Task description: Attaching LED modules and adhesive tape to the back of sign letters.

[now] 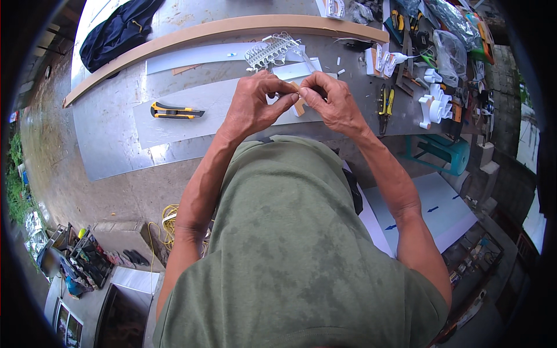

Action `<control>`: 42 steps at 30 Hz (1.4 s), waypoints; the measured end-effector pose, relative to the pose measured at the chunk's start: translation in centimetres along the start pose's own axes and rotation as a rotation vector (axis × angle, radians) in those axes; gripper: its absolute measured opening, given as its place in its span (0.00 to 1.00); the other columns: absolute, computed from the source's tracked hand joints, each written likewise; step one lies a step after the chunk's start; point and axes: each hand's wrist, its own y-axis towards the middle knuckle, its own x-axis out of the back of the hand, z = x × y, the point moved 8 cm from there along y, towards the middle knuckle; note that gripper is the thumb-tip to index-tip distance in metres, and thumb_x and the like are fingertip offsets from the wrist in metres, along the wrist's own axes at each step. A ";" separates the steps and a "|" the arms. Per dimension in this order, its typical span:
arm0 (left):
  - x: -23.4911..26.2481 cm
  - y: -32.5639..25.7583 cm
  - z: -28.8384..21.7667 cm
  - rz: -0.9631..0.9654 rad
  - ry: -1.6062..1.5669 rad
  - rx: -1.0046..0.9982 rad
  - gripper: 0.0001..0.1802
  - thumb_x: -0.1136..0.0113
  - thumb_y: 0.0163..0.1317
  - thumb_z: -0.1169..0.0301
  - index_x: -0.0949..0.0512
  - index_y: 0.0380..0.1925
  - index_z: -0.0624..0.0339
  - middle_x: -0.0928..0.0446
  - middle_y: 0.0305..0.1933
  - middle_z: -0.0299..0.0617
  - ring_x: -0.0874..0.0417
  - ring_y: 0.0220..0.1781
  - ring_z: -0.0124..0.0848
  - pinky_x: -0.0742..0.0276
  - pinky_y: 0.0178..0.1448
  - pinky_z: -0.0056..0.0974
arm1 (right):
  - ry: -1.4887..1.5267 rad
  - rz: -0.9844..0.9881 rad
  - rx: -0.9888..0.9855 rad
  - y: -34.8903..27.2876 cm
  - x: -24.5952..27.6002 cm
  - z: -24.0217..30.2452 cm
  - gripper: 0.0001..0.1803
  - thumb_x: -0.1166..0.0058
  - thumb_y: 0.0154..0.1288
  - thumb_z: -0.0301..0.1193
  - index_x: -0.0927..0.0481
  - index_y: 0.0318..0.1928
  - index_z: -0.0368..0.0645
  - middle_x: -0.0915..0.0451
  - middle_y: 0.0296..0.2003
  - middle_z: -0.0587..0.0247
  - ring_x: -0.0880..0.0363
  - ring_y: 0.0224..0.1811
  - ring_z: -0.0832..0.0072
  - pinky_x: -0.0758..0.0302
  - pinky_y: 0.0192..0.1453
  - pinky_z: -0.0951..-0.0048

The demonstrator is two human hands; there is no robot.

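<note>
My left hand (260, 103) and my right hand (333, 103) meet over the near edge of the metal-topped table. Both are closed, fingertips pinched together at a small tan piece (299, 108) with a pale edge. Its exact kind is unclear, since the fingers cover part of it. Left of my hands, a yellow-and-black utility knife (177, 111) lies on a flat grey sheet (217, 95). Just beyond them rest a white cut-out lattice offcut (272, 51) and a white rectangular piece (297, 68).
A long tan strip (232, 26) arcs across the table's far side, near dark cloth (116, 32). To the right lie yellow-handled pliers (386, 104), white letter-like shapes (438, 107) and mixed tools. A teal stool (455, 153) stands below the table's right end.
</note>
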 end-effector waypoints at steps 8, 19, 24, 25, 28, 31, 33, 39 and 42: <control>0.2 -0.5 1.8 0.023 -0.150 0.193 0.11 0.25 0.55 0.69 0.10 0.38 0.57 0.17 0.26 0.40 0.23 0.29 0.26 0.26 0.35 0.35 | 0.127 0.031 -0.045 0.0 -0.5 -0.7 0.13 0.40 0.72 0.35 0.17 0.42 0.34 0.19 0.30 0.66 0.25 0.31 0.82 0.26 0.36 0.74; -0.2 -1.0 2.5 0.053 -0.204 0.225 0.11 0.23 0.56 0.67 0.10 0.37 0.60 0.16 0.28 0.42 0.21 0.28 0.26 0.24 0.35 0.35 | 0.201 0.068 -0.089 0.0 -0.8 -1.5 0.13 0.39 0.71 0.35 0.16 0.43 0.34 0.20 0.28 0.70 0.26 0.29 0.86 0.27 0.34 0.77; -0.5 -1.2 3.0 0.066 -0.229 0.277 0.11 0.24 0.56 0.68 0.11 0.37 0.62 0.17 0.27 0.43 0.22 0.28 0.25 0.25 0.34 0.34 | 0.123 0.071 -0.064 0.0 -0.6 -0.1 0.10 0.38 0.70 0.30 0.16 0.41 0.33 0.20 0.25 0.68 0.26 0.26 0.85 0.27 0.30 0.78; -0.7 -1.3 3.3 0.075 -0.232 0.277 0.12 0.25 0.58 0.67 0.11 0.37 0.64 0.17 0.28 0.41 0.21 0.28 0.24 0.26 0.33 0.33 | 0.123 0.071 -0.063 0.0 -0.6 -0.2 0.10 0.38 0.70 0.30 0.16 0.41 0.33 0.20 0.25 0.68 0.26 0.26 0.85 0.27 0.30 0.78; -0.9 -1.4 3.3 0.083 -0.224 0.272 0.11 0.26 0.60 0.67 0.11 0.37 0.65 0.17 0.29 0.39 0.21 0.27 0.23 0.27 0.31 0.32 | 0.076 0.064 -0.052 -0.1 -0.6 0.1 0.10 0.38 0.69 0.30 0.16 0.40 0.33 0.20 0.25 0.66 0.25 0.26 0.85 0.27 0.30 0.76; -0.8 -1.4 3.0 0.071 -0.179 0.248 0.10 0.26 0.60 0.69 0.12 0.36 0.65 0.16 0.29 0.38 0.21 0.27 0.23 0.27 0.31 0.31 | -0.003 0.065 -0.011 0.0 -0.6 0.6 0.10 0.38 0.69 0.30 0.17 0.40 0.33 0.19 0.26 0.66 0.24 0.27 0.83 0.26 0.32 0.74; -0.7 -1.3 2.5 0.068 -0.152 0.227 0.09 0.27 0.60 0.70 0.12 0.35 0.65 0.17 0.29 0.38 0.21 0.27 0.23 0.27 0.31 0.31 | -0.048 0.059 0.014 0.0 -0.6 0.5 0.12 0.39 0.70 0.32 0.17 0.41 0.33 0.19 0.27 0.66 0.23 0.28 0.81 0.25 0.34 0.73; -0.1 -1.1 2.1 0.004 -0.094 0.147 0.08 0.28 0.60 0.72 0.12 0.35 0.66 0.18 0.28 0.37 0.21 0.28 0.21 0.27 0.31 0.30 | 0.185 0.002 0.002 0.1 -0.5 -0.7 0.14 0.40 0.70 0.35 0.16 0.44 0.34 0.19 0.28 0.66 0.25 0.29 0.83 0.25 0.34 0.75; -0.3 -1.3 2.5 0.028 -0.174 0.195 0.08 0.28 0.60 0.72 0.13 0.35 0.66 0.18 0.28 0.37 0.21 0.29 0.21 0.26 0.33 0.29 | 0.148 0.088 -0.045 -0.1 -0.6 -0.6 0.15 0.39 0.69 0.36 0.16 0.44 0.35 0.19 0.29 0.66 0.25 0.29 0.84 0.25 0.34 0.76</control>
